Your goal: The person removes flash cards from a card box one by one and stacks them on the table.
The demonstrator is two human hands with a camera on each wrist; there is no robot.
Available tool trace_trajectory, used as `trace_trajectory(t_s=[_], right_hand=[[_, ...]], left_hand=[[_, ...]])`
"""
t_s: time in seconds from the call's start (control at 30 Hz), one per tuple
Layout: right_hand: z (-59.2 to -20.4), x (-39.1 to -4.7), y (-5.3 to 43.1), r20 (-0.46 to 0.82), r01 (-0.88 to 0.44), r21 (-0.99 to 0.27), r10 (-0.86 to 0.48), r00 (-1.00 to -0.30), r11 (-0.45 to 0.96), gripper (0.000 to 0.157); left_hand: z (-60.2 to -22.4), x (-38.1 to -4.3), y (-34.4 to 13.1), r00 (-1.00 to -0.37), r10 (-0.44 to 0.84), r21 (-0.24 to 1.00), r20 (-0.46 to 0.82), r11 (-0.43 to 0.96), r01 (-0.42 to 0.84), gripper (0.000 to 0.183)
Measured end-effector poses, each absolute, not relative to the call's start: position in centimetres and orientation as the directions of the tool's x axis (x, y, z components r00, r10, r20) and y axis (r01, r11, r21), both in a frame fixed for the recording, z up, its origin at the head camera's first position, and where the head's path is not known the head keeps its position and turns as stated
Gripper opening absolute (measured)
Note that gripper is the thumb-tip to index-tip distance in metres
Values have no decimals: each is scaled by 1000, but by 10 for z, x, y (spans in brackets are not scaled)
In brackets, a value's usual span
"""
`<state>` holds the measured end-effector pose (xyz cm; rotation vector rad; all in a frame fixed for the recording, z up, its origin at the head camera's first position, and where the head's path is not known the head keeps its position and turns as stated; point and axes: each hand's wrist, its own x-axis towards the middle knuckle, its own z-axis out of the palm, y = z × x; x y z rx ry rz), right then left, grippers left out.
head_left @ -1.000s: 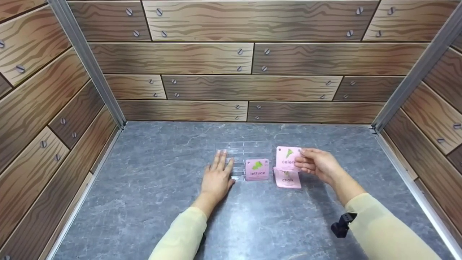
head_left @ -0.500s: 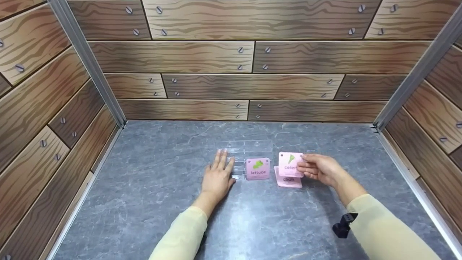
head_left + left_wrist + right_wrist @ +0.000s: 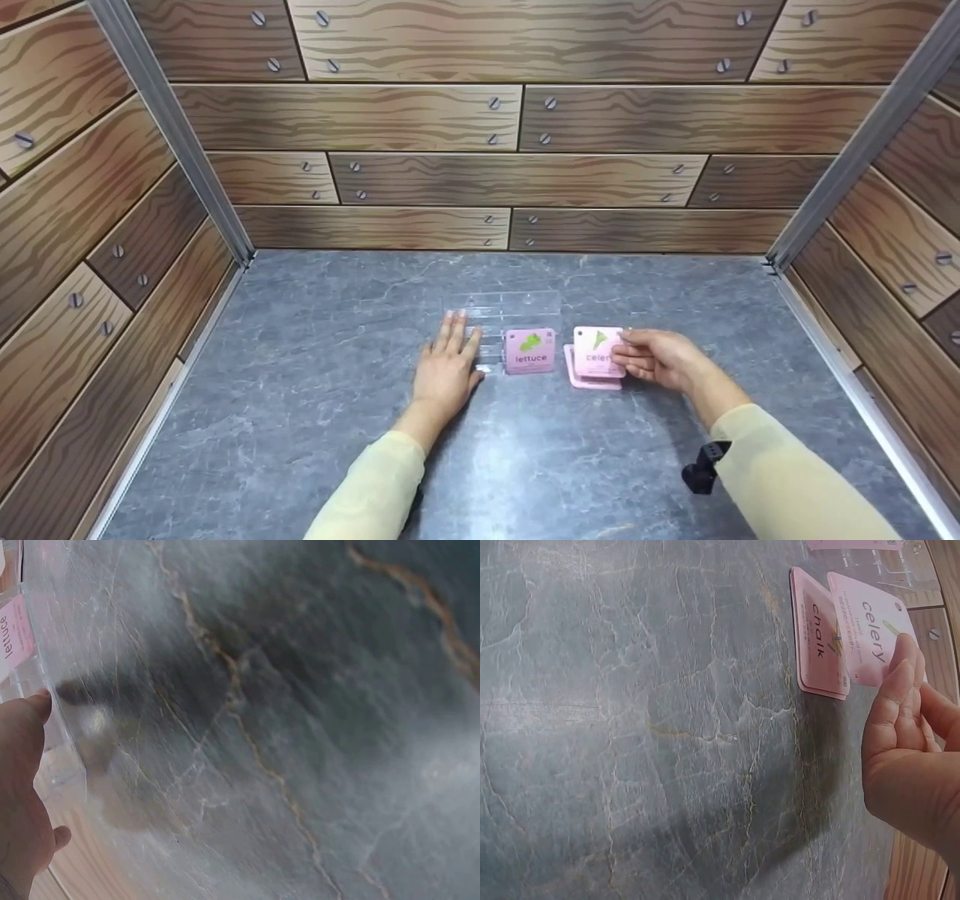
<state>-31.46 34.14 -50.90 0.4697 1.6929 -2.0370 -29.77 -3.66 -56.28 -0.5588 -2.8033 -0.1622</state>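
Pinches the celery card [image 3: 592, 351] by its right edge in the right hand [image 3: 667, 361]; holds it tilted, printed side showing, with the end of its word behind the fingers in the head view; hangs it over the chalk card [image 3: 817, 634], hiding most of that card in the head view and overlapping only one side in the right wrist view; cannot tell about contact between the two cards; has the chalk card lying flat on the grey marbled table [image 3: 300, 412]; lays the left hand [image 3: 444, 375] over the left part of the clear plastic rack [image 3: 530, 302], fingers straight and a little spread, gripping nothing; has the lettuce card [image 3: 529, 351] propped at the right front of the rack, between the left hand and the celery card; wears pale yellow sleeves [image 3: 375, 480] and, near the right wrist, a small black camera [image 3: 701, 471].
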Motion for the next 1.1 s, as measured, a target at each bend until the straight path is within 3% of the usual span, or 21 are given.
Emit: trace_trajectory(t_s=[1.1], right_hand=[[-516, -320, 338, -598, 604, -788, -85, -797, -120, 13]], left_hand=[[-564, -298, -37, -887, 360, 59, 290, 918, 392, 75]])
